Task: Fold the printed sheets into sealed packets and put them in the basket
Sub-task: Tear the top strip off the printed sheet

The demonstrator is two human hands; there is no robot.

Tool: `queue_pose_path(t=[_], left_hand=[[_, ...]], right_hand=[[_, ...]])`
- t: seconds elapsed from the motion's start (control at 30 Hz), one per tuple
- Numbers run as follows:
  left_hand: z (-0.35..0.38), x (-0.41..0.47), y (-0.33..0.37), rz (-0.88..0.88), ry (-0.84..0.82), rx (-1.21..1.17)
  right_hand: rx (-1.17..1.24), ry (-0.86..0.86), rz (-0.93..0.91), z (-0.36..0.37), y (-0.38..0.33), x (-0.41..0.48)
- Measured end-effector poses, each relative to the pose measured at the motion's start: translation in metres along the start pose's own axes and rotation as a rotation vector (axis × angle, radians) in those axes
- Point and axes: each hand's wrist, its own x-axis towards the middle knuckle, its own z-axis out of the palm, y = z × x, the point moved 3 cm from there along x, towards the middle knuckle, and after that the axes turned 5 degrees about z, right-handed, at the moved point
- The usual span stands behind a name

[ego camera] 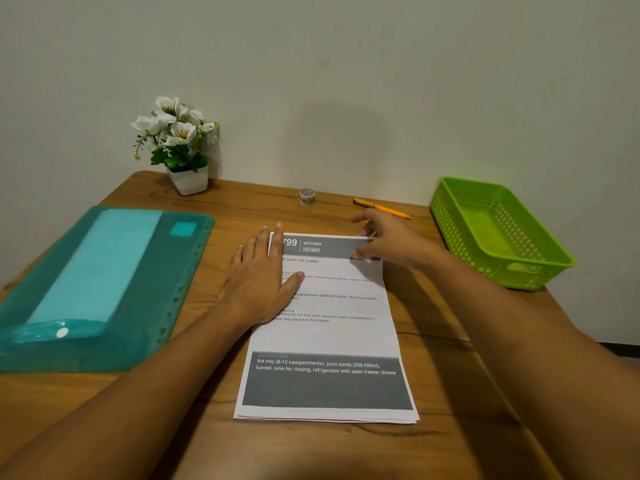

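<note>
The stack of printed sheets (332, 334) lies flat on the wooden table (450, 393) before me. My left hand (263, 282) presses on its left edge, fingers straight and close together. My right hand (384, 237) is blurred at the top right corner; I cannot tell whether its fingers pinch paper. The green basket (464, 244) sits far right.

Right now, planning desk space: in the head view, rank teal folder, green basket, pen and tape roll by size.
Largest first:
teal folder
green basket
pen, then tape roll: pen longer, roll thicker, unsure.
</note>
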Motion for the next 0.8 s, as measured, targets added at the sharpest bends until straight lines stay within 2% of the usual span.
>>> queue_pose_path(t=[0.1,0.3,0.53,0.8], left_hand=[[-0.003,-0.001,0.001,-0.023,0.027,-0.027],[-0.006,-0.003,0.002,-0.025,0.105,-0.063],[-0.024,-0.009,0.010,0.073,0.272,-0.054],[-0.035,0.027,0.033,0.185,0.172,0.157]], right_hand=[[-0.315,-0.058,-0.056,0.005,-0.022,0.010],[-0.561,-0.049,-0.152,0.012,-0.044,0.010],[-0.651,-0.010,-0.162,0.002,-0.038,-0.007],[-0.753,0.145,-0.307,0.035,-0.061,-0.015]])
